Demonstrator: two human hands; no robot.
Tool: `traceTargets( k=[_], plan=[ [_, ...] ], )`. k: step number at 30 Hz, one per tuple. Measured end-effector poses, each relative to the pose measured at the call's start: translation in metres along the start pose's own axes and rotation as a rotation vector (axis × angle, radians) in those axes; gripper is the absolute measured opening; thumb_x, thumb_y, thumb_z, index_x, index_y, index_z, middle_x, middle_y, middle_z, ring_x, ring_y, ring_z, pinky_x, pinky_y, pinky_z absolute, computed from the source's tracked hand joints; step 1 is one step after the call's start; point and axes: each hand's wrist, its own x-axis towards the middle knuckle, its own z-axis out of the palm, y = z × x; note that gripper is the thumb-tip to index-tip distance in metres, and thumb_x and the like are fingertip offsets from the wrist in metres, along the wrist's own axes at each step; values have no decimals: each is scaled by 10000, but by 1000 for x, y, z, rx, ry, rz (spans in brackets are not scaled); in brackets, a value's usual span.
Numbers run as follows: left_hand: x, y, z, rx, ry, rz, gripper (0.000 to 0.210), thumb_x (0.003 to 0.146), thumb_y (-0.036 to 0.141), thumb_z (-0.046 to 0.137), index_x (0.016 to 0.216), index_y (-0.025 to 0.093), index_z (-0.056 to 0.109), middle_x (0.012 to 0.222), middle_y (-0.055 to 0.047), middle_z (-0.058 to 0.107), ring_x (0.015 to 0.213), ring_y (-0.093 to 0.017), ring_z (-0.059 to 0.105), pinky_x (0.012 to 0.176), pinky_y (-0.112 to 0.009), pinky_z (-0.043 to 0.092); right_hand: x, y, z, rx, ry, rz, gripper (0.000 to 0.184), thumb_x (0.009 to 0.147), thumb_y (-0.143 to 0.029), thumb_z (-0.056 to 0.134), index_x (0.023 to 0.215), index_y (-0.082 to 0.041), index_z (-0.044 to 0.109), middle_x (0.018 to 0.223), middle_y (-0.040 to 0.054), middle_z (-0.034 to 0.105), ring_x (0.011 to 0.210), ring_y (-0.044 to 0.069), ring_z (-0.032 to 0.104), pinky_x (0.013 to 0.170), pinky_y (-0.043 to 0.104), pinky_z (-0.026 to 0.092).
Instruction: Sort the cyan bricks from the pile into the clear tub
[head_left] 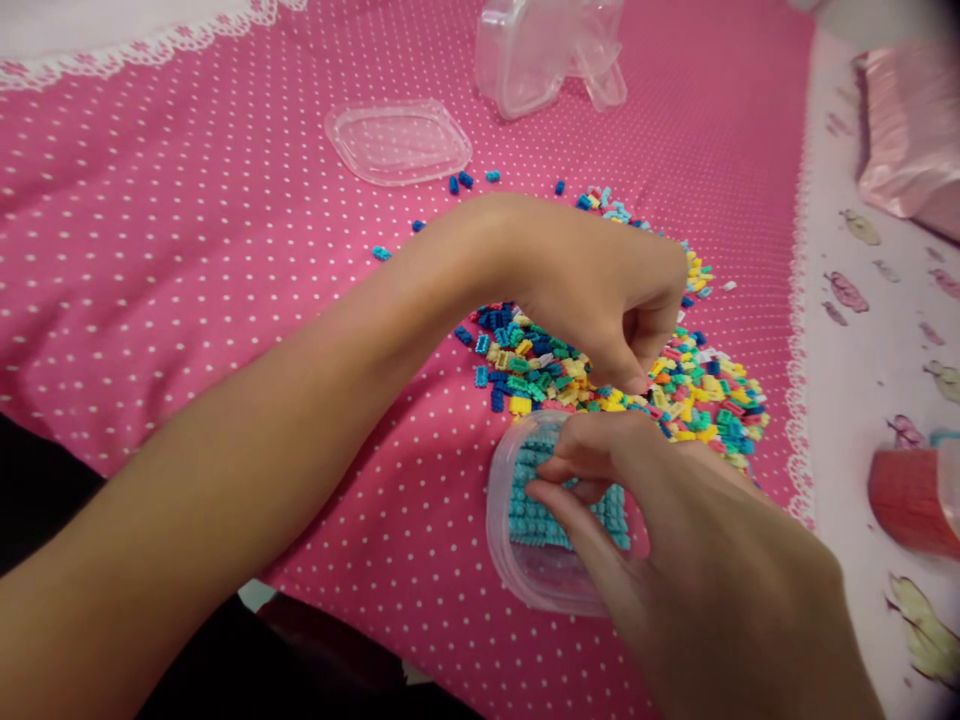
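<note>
Small toy building bricks [694, 395] in many colours lie heaped on the pink cloth. My left hand [600, 275] reaches over this pile, wrist bent, with thumb and fingers pinched together low among the bricks; what they hold, if anything, is hidden. In front of the pile stands a clear plastic tub [517, 585] holding teal bricks [536, 520] lined up in tight rows. Over the tub, my right hand [682, 540] has its thumb and fingertips drawn together just at the teal rows. Whatever sits in that pinch is too small to make out.
A clear flat lid [401, 145] lies behind the pile, near a clear plastic container [551, 55]. Several stray blue bricks [459, 182] are scattered beside the lid. At the right are a pink shiny packet [915, 135] and a red container [911, 495] on a leaf-patterned cloth.
</note>
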Motion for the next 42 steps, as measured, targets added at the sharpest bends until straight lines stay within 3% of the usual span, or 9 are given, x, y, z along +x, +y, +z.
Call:
traceTargets(
  k=[8, 14, 18, 23, 28, 34, 42],
  plan=[
    [1, 0, 1, -37, -7, -30, 220, 880, 305, 628, 864, 141, 774, 790, 1, 746, 715, -113, 559, 681, -237, 353, 0, -2, 1, -6, 35, 15, 173, 905, -163, 569, 1056, -247, 582, 807, -35, 713, 699, 204, 658, 633, 340, 426],
    [1, 0, 1, -7, 8, 14, 262, 899, 307, 617, 874, 102, 779, 763, -6, 734, 690, -105, 548, 623, -227, 337, 2, -4, 3, 13, 43, 6, 143, 900, -151, 583, 1013, -235, 611, 774, -28, 688, 688, 211, 637, 633, 348, 396],
    [4, 2, 2, -9, -2, -53, 182, 887, 242, 652, 858, 115, 779, 737, 36, 720, 700, -85, 560, 682, -188, 364, 3, -5, 5, 34, 41, -5, 110, 949, -175, 530, 987, -248, 601, 794, -31, 698, 667, 205, 616, 612, 357, 383],
    [5, 3, 3, -3, 1, -89, 148, 884, 216, 669, 843, 124, 778, 704, 66, 696, 689, -69, 560, 683, -173, 365, 2, -2, 4, 35, 63, -20, 141, 978, -198, 509, 1006, -228, 644, 807, -13, 721, 685, 199, 629, 623, 365, 400],
    [5, 1, 2, -7, -1, -88, 134, 873, 225, 685, 844, 135, 781, 715, 64, 708, 689, -73, 576, 675, -184, 370, 2, 4, -3, 57, -1, -86, 215, 986, -207, 513, 951, -246, 721, 891, -4, 737, 734, 195, 641, 589, 355, 394],
    [6, 1, 3, 5, 10, -75, 136, 872, 232, 698, 843, 131, 784, 699, 65, 700, 679, -64, 574, 610, -178, 329, 4, 3, -5, 53, -18, -62, 317, 1006, -243, 470, 890, -262, 765, 868, 25, 703, 659, 175, 603, 509, 332, 397],
    [7, 2, 3, 23, -2, -67, 125, 880, 204, 693, 855, 123, 786, 720, 50, 723, 675, -71, 569, 591, -199, 319, 7, -2, -2, 51, -12, -78, 348, 992, -163, 450, 870, -247, 765, 784, 35, 651, 650, 180, 562, 545, 340, 426]
  ],
)
